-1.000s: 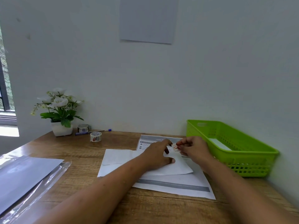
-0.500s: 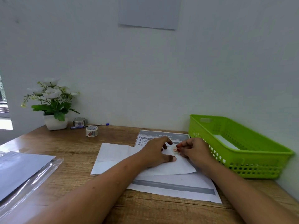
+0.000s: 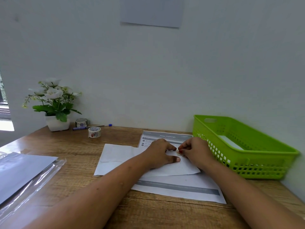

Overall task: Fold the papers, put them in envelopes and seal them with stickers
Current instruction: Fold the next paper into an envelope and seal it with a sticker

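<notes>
The left hand presses with spread fingers on the white envelope, which lies on a printed sheet on the wooden table, while the right hand pinches a small sticker against the envelope.

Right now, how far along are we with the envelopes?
Done: a white piece, perhaps a finished envelope, lies in the green basket. In hand: the left hand presses the white envelope flat while the right hand pinches a small sticker on it. Left: the printed sheet beneath lies unfolded, and more paper waits in the plastic sleeve.
</notes>
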The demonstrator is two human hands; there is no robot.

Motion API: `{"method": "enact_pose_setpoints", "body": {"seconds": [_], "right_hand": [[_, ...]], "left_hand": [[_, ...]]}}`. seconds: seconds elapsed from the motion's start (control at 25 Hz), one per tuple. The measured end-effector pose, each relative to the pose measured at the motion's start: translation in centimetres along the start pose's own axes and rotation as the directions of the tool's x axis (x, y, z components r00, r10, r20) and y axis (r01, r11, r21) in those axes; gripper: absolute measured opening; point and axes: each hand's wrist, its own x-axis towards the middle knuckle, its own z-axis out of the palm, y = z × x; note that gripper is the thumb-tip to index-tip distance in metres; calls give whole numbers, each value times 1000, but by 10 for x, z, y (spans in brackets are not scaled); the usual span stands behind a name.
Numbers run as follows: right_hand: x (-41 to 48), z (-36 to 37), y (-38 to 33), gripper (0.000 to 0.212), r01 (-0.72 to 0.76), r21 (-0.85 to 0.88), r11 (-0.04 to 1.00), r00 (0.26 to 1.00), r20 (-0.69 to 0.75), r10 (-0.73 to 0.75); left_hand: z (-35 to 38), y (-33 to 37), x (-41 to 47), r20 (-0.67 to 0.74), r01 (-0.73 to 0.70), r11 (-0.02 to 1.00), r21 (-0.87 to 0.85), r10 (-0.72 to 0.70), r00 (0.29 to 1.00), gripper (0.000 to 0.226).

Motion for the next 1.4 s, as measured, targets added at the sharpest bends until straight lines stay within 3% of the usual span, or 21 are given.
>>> {"method": "enact_pose_setpoints", "body": {"seconds": [0.24, 0.44, 0.52, 0.68, 0.84, 1.0, 1.16, 1.4], "right_hand": [[0, 3, -1, 11, 55, -115, 992, 998, 6, -55], [-2, 5, -2, 13, 87, -191, 978, 996, 21, -85], [-2, 2, 0, 13, 75, -201, 977, 997, 36, -69], [-3, -5, 3, 19, 36, -153, 987, 997, 73, -25], [-5, -9, 6, 26, 96, -177, 979, 994, 74, -84], [-4, -9, 5, 26, 173, -276, 945, 979, 153, -135], [-4, -11, 3, 33, 292, -459, 839, 940, 300, -163], [-11, -18, -2, 51, 290, -514, 807, 934, 335, -122]], "left_hand": [[1, -2, 3, 71, -9, 995, 94, 2, 997, 53], [-1, 8, 3, 170, -89, 911, 403, 21, 985, 49], [-1, 10, 2, 182, -106, 888, 448, 25, 983, 50], [-2, 9, 0, 164, -81, 916, 393, 17, 986, 53], [-2, 6, -1, 155, -74, 932, 355, 20, 988, 54], [-5, 12, -5, 166, -85, 918, 386, 21, 986, 52], [-5, 14, -5, 195, -102, 890, 444, 15, 981, 52], [-3, 10, -2, 199, -95, 880, 466, 1, 980, 54]]}}
